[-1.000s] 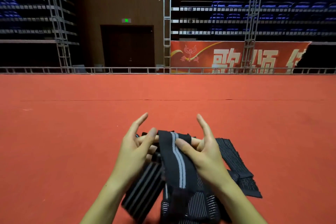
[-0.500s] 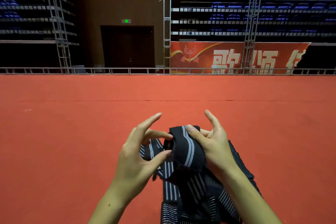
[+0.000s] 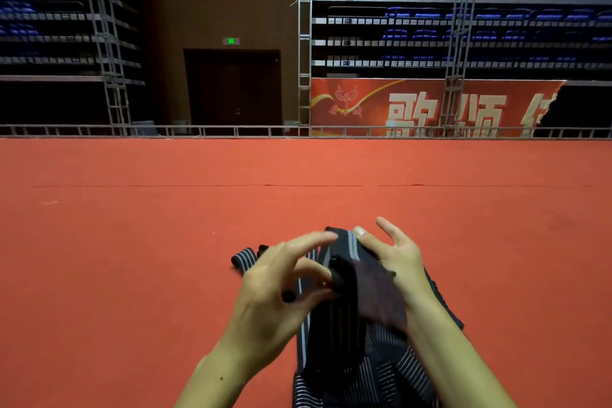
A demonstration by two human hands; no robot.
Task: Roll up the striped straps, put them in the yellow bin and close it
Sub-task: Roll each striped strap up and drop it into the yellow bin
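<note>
A black strap with grey stripes (image 3: 344,262) is held up between my two hands over a red carpet, partly wound into a roll. My left hand (image 3: 278,288) pinches the roll's left side with thumb and fingers. My right hand (image 3: 394,262) holds its right side, thumb on top and fingers spread. The strap's loose length (image 3: 334,341) hangs down toward me. More striped straps (image 3: 374,378) lie in a heap under my wrists. One end (image 3: 243,257) sticks out on the carpet to the left. No yellow bin is in view.
The red carpet (image 3: 132,275) stretches far ahead to a low metal rail (image 3: 231,131). Behind it stand scaffold towers, blue seats, a dark door and a red banner (image 3: 430,106).
Both hands have turned the strap further, and the roll between them has grown tighter. A striped end now shows on the carpet at the left. The hands sit slightly lower.
</note>
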